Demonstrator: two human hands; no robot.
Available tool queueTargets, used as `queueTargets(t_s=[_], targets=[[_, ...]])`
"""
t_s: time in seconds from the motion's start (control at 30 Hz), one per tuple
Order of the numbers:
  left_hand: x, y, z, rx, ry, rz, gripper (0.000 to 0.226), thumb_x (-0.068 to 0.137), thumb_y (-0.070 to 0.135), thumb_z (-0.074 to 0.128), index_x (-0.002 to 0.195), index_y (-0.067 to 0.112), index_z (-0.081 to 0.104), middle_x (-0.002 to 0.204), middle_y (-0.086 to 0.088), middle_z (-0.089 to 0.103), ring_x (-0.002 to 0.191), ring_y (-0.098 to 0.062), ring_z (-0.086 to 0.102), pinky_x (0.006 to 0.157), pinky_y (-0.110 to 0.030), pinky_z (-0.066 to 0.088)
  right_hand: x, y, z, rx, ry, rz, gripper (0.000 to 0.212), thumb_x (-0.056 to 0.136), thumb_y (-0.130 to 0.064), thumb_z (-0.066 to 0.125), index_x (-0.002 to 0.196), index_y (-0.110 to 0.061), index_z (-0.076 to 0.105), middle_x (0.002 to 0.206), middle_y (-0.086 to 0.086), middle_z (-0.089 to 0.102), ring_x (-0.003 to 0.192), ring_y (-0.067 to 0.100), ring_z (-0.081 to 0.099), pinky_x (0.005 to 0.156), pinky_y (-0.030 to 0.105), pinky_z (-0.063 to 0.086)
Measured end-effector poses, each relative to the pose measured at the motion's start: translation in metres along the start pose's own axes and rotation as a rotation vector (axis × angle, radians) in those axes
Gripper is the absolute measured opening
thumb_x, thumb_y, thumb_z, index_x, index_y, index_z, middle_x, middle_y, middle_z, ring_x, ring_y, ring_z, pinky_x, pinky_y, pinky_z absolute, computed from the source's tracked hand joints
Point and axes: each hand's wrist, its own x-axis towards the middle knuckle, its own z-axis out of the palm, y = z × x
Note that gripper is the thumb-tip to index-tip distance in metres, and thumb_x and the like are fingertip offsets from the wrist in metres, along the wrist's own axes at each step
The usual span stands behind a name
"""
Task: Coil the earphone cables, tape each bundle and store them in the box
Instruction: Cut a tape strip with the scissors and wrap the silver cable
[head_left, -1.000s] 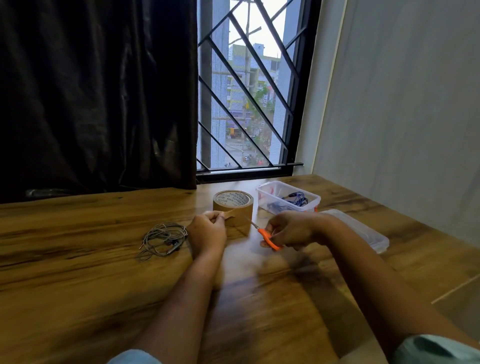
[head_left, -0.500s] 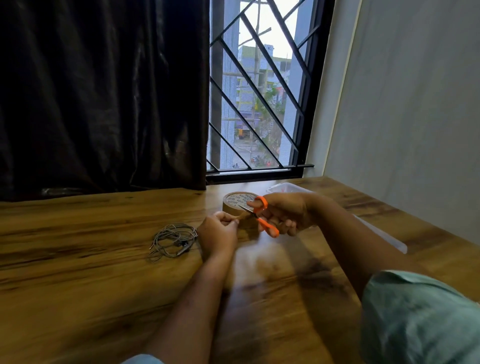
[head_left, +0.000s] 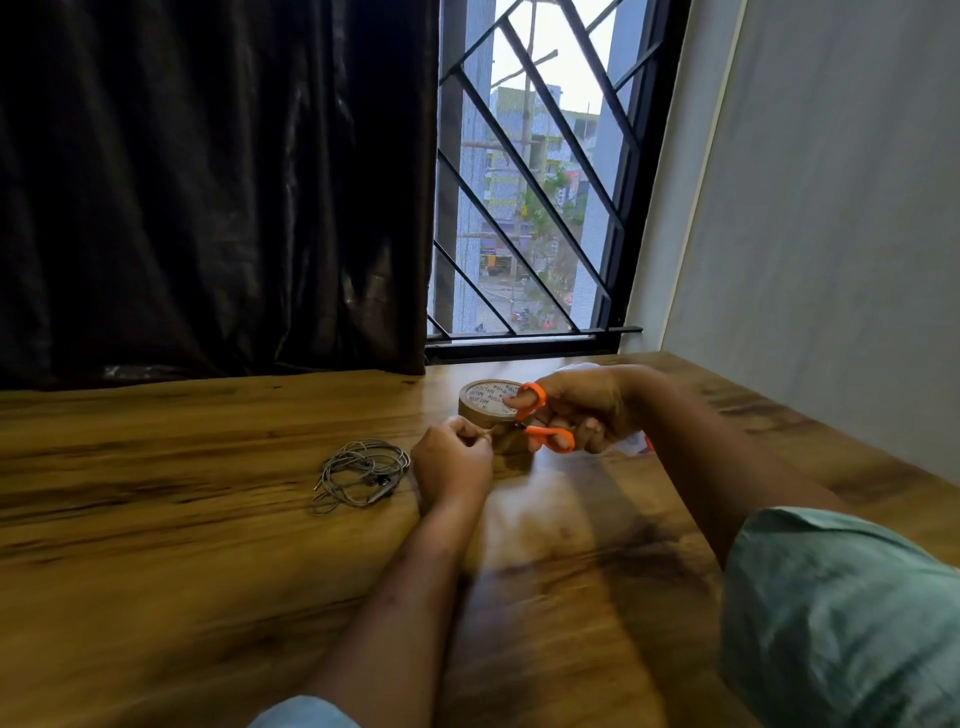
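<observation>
Head view: L hand (head_left: 452, 457) fingers pinch the tape end (head_left: 487, 434) pulled off the tape roll (head_left: 488, 410). R hand (head_left: 587, 408) fingers grip the orange scissors (head_left: 540, 422), blades at the strip. The earphone cable (head_left: 361, 475) lies coiled but untaped on the counter (head_left: 208, 571), just left of L hand. The box (head_left: 574, 367) is mostly hidden behind R hand. Judged: tape cut in progress; taping & storing still left.

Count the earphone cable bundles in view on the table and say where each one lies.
1. The grey earphone bundle lies on the wooden table, just left of the left hand pinching the tape. Others may be hidden behind the right hand holding the scissors.
</observation>
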Motion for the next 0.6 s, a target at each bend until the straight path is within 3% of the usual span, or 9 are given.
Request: queueTargets(t_s=[0.17, 0.3, 0.47, 0.6], targets=[[-0.0009, -0.0013, 0.0001, 0.013, -0.041, 0.016, 0.011, 0.079, 0.016, 0.063, 0.069, 0.018, 0.059, 0.071, -0.003, 0.068, 0.072, -0.023, 0.066, 0.067, -0.040, 0.057, 0.0009, -0.0001, -0.0007, 0.006, -0.012, -0.019, 0.047, 0.085, -0.053, 0.051, 0.076, -0.009, 0.063, 0.045, -0.003, 0.052, 0.029, 0.002, 0.028, 0.032, 0.010, 0.019], [-0.0008, -0.0030, 0.0014, -0.021, -0.051, 0.002, 0.015, 0.078, 0.015, 0.061, 0.065, 0.020, 0.056, 0.071, -0.002, 0.067, 0.070, -0.024, 0.067, 0.065, -0.044, 0.058, 0.0005, -0.0018, -0.0017, -0.016, -0.023, -0.033, 0.046, 0.070, -0.053, 0.058, 0.075, -0.008, 0.062, 0.045, -0.003, 0.052, 0.029, 0.001, 0.028, 0.032, 0.010, 0.019], [0.0011, -0.0066, 0.0044, -0.041, -0.051, -0.029, 0.015, 0.076, 0.016, 0.061, 0.063, 0.020, 0.056, 0.071, 0.001, 0.066, 0.072, -0.025, 0.067, 0.066, -0.044, 0.058, 0.0019, -0.0001, -0.0050, -0.021, -0.027, -0.043, 0.040, 0.081, -0.046, 0.057, 0.081, -0.006, 0.062, 0.046, -0.005, 0.051, 0.028, 0.001, 0.026, 0.033, 0.010, 0.016], [0.0024, -0.0082, 0.0054, -0.049, -0.030, -0.042, 0.013, 0.074, 0.018, 0.061, 0.063, 0.021, 0.056, 0.072, 0.002, 0.065, 0.072, -0.026, 0.067, 0.066, -0.043, 0.058, 0.0023, -0.0024, -0.0066, -0.031, -0.061, -0.061, 0.042, 0.074, -0.043, 0.061, 0.087, -0.003, 0.062, 0.049, -0.004, 0.052, 0.029, 0.001, 0.026, 0.033, 0.010, 0.017]])
